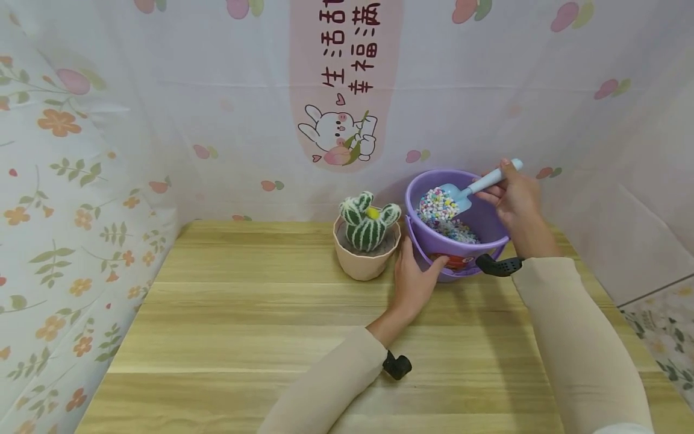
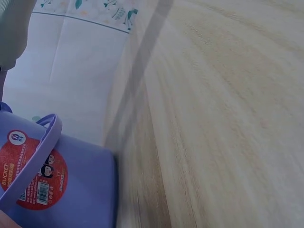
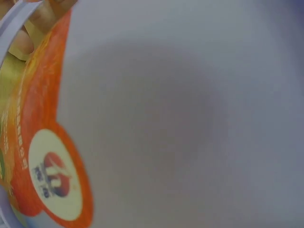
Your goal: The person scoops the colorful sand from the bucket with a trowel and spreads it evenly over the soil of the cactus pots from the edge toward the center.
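Observation:
A purple bucket [image 1: 488, 226] with coloured pebbles [image 1: 441, 211] inside stands at the back of the wooden table [image 1: 260, 325]. My right hand [image 1: 515, 196] grips the handle of a light blue scoop [image 1: 466, 191] whose blade rests in the pebbles. My left hand [image 1: 414, 280] holds the bucket's near side, thumb on its red label. A knitted cactus [image 1: 367, 224] in a beige pot [image 1: 362, 260] stands just left of the bucket. The left wrist view shows the bucket's [image 2: 66, 190] wall, label and handle. The right wrist view is filled by the blurred bucket wall [image 3: 190, 118].
Patterned cloth walls [image 1: 81, 181] close off the table at the back and left. The table's right edge [image 1: 623, 319] drops off beside my right sleeve. Bare wood stretches across the front and left of the table.

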The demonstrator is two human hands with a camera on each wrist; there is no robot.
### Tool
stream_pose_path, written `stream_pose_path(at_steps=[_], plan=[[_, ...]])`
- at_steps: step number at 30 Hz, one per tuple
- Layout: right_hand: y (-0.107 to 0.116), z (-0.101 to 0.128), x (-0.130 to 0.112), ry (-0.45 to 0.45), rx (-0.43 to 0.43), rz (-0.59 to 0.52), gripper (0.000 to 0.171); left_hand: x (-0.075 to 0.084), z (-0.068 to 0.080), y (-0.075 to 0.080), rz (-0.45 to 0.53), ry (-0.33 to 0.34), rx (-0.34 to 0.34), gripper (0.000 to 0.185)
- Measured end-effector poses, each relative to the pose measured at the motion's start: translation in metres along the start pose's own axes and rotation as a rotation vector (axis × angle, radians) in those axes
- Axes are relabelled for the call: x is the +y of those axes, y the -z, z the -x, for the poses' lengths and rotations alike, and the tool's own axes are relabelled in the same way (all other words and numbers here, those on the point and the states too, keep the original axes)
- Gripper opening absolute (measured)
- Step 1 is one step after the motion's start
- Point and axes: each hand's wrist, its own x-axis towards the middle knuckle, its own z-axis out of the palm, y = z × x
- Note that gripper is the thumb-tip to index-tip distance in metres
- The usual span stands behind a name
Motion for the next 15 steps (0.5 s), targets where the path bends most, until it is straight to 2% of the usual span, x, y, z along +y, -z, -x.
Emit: stream_pose_path(at_steps=[6,15], plan=[[0.000,0.000,0.002,0.004,0.005,-0.047,0.026,0.003,0.005,0.006,-0.019,0.054,-0.018,0.084],[-0.003,0.014,-0.004,-0.016,0.025,-0.127,0.025,0.008,0.009,0.015,-0.015,0.028,-0.044,0.082]])
